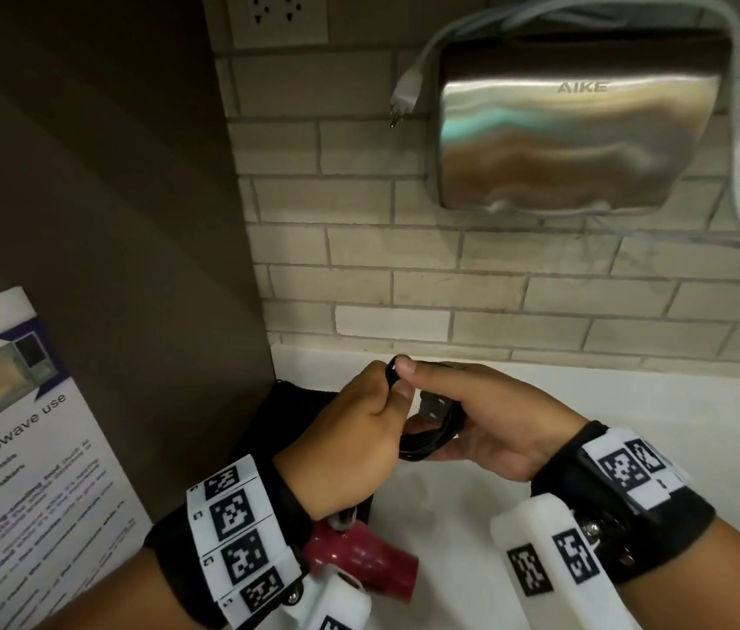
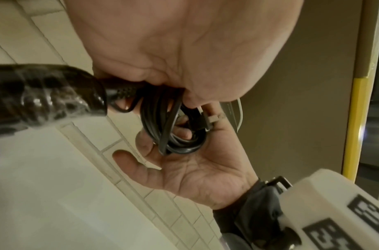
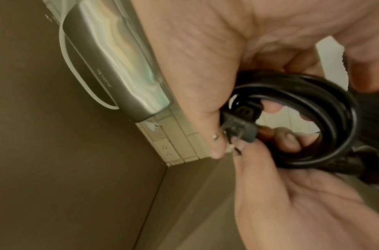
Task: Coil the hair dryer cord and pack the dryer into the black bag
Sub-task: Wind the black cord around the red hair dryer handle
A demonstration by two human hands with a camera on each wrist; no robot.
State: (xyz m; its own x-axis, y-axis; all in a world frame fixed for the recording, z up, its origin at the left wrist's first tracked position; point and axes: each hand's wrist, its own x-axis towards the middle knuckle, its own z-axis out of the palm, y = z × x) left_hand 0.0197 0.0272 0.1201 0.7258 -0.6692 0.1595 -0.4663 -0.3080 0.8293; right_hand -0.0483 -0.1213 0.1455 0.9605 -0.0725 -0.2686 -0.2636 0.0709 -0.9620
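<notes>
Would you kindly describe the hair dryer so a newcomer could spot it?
Start at the white countertop below the steel wall-mounted hand dryer. Near its front edge, under the left hand, lies the dark red hair dryer, the only red thing there.

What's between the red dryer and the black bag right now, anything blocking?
The left hand and forearm hang over the gap between them. The hair dryer lies on the counter, close to the black bag. Both hands grip the coiled cord.
</notes>
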